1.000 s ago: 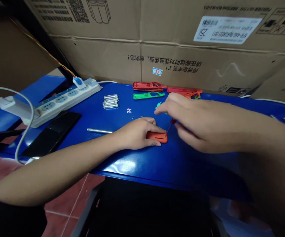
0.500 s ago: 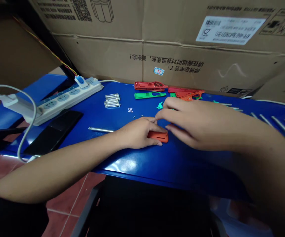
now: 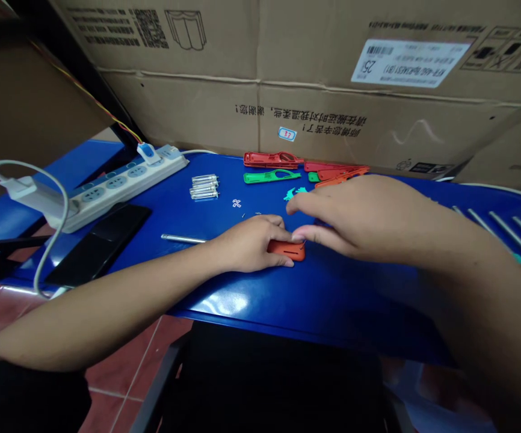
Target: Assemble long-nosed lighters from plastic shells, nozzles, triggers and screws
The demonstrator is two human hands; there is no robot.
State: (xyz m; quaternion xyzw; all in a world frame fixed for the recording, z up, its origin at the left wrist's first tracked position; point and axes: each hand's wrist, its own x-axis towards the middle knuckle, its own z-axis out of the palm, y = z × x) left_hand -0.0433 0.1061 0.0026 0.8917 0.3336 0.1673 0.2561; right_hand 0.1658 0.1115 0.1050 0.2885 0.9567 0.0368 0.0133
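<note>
My left hand (image 3: 260, 245) grips an orange plastic piece (image 3: 291, 251) with a dark slot, held down on the blue table. The fingers and thumb lie along its two long sides, hiding its left part. My right hand (image 3: 332, 219) is just above the piece's right end, its thumb near the left fingertips and its index finger raised apart from the thumb. Nothing shows between those two fingers; the other fingers are hidden. Small teal parts (image 3: 295, 193) lie behind my right hand. Small white pieces (image 3: 236, 204) and a metal rod (image 3: 183, 239) lie farther left.
Red casings (image 3: 272, 160) and a green casing (image 3: 272, 177) lie along the cardboard box (image 3: 197, 108). Clear tubes (image 3: 204, 187), a power strip (image 3: 125, 183) and a black phone (image 3: 100, 243) are at left. Metal rods (image 3: 508, 231) lie at right. The table's front edge (image 3: 260, 332) is near me.
My right thumb has moved left to the left fingertips, and the right index finger has lifted away from it. My left hand keeps its grip on the orange piece. The view has shifted slightly.
</note>
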